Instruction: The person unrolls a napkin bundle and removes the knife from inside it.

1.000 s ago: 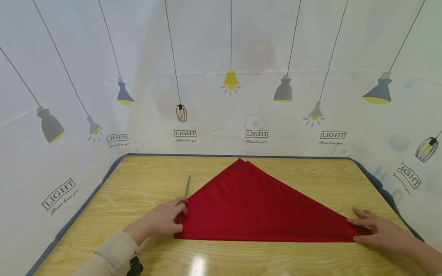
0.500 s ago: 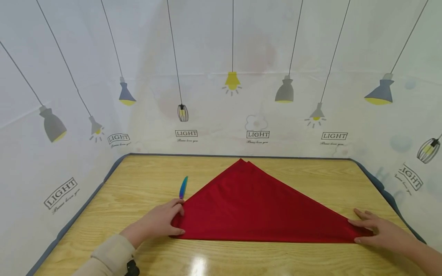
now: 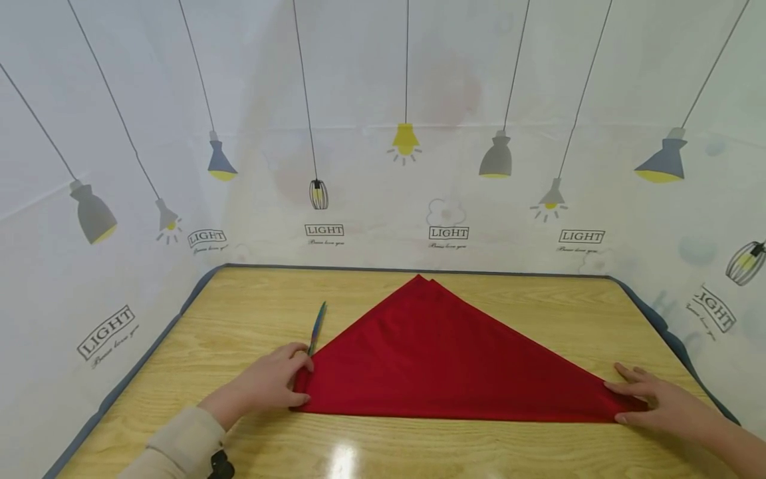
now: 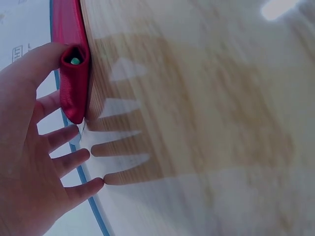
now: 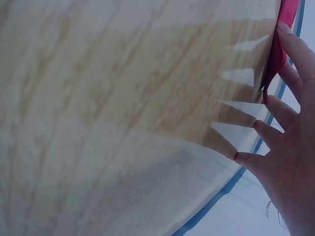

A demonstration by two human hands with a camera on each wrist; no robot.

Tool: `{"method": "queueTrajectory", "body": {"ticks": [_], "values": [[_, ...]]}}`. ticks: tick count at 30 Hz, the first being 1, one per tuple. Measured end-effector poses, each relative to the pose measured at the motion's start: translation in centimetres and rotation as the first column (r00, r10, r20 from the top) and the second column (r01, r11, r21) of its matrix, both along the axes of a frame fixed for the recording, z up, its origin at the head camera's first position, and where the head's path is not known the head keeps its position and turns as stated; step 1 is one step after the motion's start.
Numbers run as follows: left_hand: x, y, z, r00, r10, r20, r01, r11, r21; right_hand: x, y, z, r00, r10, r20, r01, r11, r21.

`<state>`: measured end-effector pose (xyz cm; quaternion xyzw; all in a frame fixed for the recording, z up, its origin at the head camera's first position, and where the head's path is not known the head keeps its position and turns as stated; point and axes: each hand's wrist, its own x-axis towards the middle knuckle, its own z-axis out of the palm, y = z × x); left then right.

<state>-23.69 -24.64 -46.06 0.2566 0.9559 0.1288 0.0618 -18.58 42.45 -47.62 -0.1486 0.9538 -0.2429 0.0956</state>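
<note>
A red cloth napkin point(image 3: 431, 372) lies folded in a wide triangle on the wooden table, its peak at the far side. Its left end is a small roll point(image 4: 75, 101) around a knife point(image 3: 318, 322); the narrow, shimmering blue-green blade sticks out toward the back. In the left wrist view a green tip point(image 4: 75, 61) shows inside the roll. My left hand point(image 3: 269, 379) holds that roll between thumb and fingers. My right hand point(image 3: 664, 402) rests at the napkin's right corner, thumb and straight fingers touching cloth, other fingertips on the table in the right wrist view.
The pale wooden table point(image 3: 251, 313) has a dark blue border point(image 3: 509, 272) along the back and sides. White sheet walls point(image 3: 371, 80) printed with hanging lamps close in the back and both sides.
My left hand has moved to the left with the roll, so the flat cloth reaches further left. The knife blade has turned from edge-on to flat and back. My right hand stays put.
</note>
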Motion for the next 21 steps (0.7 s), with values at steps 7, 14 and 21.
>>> {"method": "queueTrajectory", "body": {"ticks": [7, 14, 21], "values": [[0.4, -0.3, 0.8, 1.000, 0.008, 0.016, -0.008, 1.000, -0.012, 0.1, 0.0, 0.1, 1.000, 0.007, 0.000, -0.007, 1.000, -0.010], [0.5, -0.8, 1.1, 0.999, 0.014, 0.029, -0.014, 1.000, -0.014, 0.1, -0.1, 0.1, 1.000, -0.003, 0.011, 0.003, 1.000, -0.014], [0.3, -1.3, 0.6, 1.000, 0.011, 0.013, -0.010, 1.000, -0.027, 0.2, -0.1, 0.2, 1.000, -0.008, 0.021, 0.008, 1.000, -0.028]]}}
